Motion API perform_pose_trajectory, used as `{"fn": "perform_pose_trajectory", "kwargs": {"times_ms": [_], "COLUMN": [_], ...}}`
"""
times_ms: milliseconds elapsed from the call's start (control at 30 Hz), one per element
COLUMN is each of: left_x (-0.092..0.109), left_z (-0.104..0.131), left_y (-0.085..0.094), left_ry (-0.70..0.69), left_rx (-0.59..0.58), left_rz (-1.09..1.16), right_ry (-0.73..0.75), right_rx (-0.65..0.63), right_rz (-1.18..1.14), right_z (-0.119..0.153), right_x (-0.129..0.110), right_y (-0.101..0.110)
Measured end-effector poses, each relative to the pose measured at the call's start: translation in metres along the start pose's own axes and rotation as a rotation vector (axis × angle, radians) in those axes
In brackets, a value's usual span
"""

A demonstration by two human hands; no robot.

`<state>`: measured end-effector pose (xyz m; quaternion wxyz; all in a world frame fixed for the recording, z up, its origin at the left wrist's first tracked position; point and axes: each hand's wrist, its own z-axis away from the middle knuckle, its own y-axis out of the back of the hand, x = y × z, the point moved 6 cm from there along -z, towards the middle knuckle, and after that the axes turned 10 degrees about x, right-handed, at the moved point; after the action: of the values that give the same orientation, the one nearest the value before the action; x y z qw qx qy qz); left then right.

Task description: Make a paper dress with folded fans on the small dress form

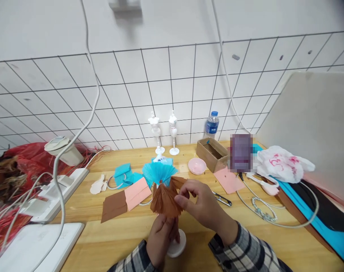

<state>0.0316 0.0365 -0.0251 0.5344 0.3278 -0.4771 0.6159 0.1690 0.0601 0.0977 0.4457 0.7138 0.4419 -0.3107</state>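
A small white mannequin [160, 156] on a round white base [177, 243] wears a pleated blue paper top [160, 172] and a ruffled brown paper skirt [163, 202]. Low under the skirt, my left hand [160, 236] is wrapped round the mannequin's lower part, just above the base. At the skirt's right side, my right hand [199, 202] pinches the edge of the brown paper between thumb and fingers. Part of the left hand's grip is hidden beneath the skirt.
Brown [113, 207] and pink paper pieces [138, 193] lie left of the mannequin. Two bare white mannequins [173, 130], a pink dish [197, 166], a cardboard box [214, 156] and a bottle [212, 124] stand behind. Black-handled snips [223, 198] and a cable lie right; a power strip [58, 192] sits left.
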Motion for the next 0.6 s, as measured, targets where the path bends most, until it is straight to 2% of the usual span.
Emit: {"fn": "perform_pose_trajectory", "kwargs": {"times_ms": [200, 433, 500, 600], "left_x": [0.002, 0.001, 0.001, 0.0], "left_z": [0.004, 0.008, 0.007, 0.005], "left_y": [0.004, -0.007, -0.009, -0.009], "left_ry": [-0.039, 0.016, 0.027, 0.024], "left_rx": [-0.052, -0.207, -0.212, -0.185], "left_rz": [-0.001, 0.03, 0.04, 0.016], "right_ry": [0.02, 0.138, 0.13, 0.132], "right_rx": [-0.021, 0.128, 0.156, 0.276], "right_rz": [-0.015, 0.271, 0.304, 0.323], "right_z": [0.003, 0.006, 0.006, 0.008], "right_x": [-0.012, -0.013, -0.011, -0.011], "right_y": [-0.006, -0.003, -0.002, 0.006]}}
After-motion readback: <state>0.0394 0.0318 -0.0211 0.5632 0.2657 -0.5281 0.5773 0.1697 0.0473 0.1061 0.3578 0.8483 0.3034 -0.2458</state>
